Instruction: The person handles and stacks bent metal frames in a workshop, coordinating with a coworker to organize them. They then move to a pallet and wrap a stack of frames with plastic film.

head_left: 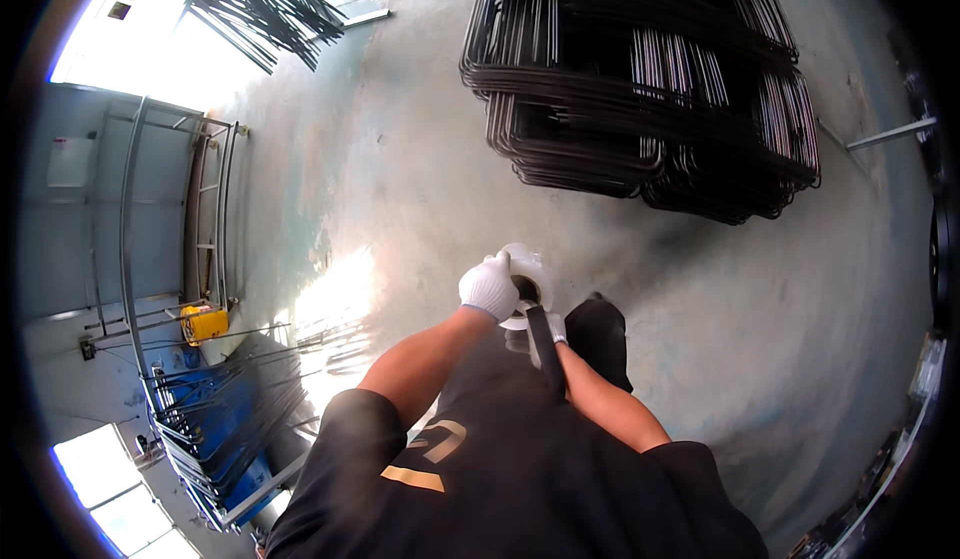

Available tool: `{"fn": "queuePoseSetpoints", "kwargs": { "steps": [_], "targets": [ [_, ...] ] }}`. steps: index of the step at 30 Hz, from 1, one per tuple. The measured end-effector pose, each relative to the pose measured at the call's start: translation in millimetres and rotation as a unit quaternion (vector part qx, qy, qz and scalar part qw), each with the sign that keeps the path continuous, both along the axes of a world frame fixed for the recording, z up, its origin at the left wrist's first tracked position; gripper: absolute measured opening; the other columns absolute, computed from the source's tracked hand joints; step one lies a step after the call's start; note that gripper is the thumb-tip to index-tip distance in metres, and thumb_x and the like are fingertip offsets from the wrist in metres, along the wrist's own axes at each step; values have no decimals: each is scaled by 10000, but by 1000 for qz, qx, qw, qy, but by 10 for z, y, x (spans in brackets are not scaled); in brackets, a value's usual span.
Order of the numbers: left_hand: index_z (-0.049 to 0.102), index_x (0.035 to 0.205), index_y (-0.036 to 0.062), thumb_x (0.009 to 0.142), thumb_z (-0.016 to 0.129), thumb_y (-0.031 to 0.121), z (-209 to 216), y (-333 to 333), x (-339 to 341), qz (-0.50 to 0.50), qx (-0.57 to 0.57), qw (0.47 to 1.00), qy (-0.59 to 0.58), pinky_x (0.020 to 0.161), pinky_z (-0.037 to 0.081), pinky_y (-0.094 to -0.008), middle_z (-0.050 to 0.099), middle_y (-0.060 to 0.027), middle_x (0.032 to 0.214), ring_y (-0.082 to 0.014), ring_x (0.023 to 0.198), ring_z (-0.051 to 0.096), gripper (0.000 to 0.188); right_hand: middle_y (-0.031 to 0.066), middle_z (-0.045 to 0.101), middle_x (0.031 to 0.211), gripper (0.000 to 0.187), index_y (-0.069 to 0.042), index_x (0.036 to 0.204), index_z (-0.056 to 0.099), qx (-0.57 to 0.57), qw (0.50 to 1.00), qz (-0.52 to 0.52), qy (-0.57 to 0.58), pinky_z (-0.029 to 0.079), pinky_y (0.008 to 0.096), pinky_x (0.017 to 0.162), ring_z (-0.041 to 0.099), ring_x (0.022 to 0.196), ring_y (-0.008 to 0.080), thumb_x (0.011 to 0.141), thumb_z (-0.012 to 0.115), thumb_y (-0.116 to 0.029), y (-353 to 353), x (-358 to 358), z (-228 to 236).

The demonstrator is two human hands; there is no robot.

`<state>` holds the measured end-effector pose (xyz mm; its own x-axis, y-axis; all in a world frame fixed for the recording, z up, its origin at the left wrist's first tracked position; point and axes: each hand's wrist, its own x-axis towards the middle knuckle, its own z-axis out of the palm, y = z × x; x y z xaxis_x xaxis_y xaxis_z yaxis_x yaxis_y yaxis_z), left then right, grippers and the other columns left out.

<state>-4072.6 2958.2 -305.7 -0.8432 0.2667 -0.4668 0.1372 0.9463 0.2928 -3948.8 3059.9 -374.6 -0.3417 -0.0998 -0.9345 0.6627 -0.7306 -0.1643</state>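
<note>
A roll of clear stretch film [537,271] is in front of my body, with its dark round core opening facing up toward me. My left hand [488,287], in a white knitted glove, is closed on the roll's left side. My right hand [558,329], also in a white glove, is at the roll's lower right; its fingers are hidden. A long dark strip [545,349] runs from the core down toward my shirt, partly covering that hand. I cannot tell what the strip is.
A big stack of bent black metal frames [640,79] stands ahead to the right. Thin dark rods [265,4] are piled far left. At left are a metal rack [130,199], a yellow box [204,325] and more rods over a blue surface [225,409]. My dark shoe [598,309] shows on the concrete floor.
</note>
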Motion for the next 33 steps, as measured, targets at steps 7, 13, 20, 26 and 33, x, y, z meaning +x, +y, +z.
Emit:
{"fn": "queuePoseSetpoints", "kwargs": {
  "steps": [7,13,20,26,33],
  "targets": [
    [654,1177,60,729,909,261,139,-796,-1289,-118,-15,993,-18,865,612,-506,744,-214,1140,-411,1034,758,553,111,749,711,471,37,947,793,148,981,122,41,585,403,487,740,567,271,903,856,-427,-919,-1173,-288],
    [667,1239,74,679,940,278,35,-1489,-2359,-159,-62,985,-5,868,607,-503,738,-189,1192,-411,1051,751,656,173,692,662,381,46,898,749,122,986,107,-46,536,418,410,693,504,272,908,849,-321,-1621,-2445,120],
    [686,1341,131,859,681,108,-44,-2032,-3347,-233,-33,972,27,894,595,-495,730,-169,1264,-417,1067,739,482,150,672,678,298,25,970,678,68,994,-73,-47,527,386,397,669,488,250,910,826,-227,-2468,-3323,62],
    [690,1348,143,844,662,81,-676,-2412,-4195,-346,1,938,17,892,601,-498,730,-122,1298,-409,1061,740,509,133,700,677,339,54,925,709,100,971,-191,-99,542,372,451,679,497,228,949,736,-282,-3344,-4115,-525],
    [726,1305,162,826,627,55,-1439,-2320,-4717,-421,17,906,32,897,602,-492,739,-92,1280,-400,1045,740,501,116,700,670,391,55,942,727,120,934,-316,-118,539,358,500,698,541,210,972,706,-335,-3629,-4761,-1185]
  ]
}}
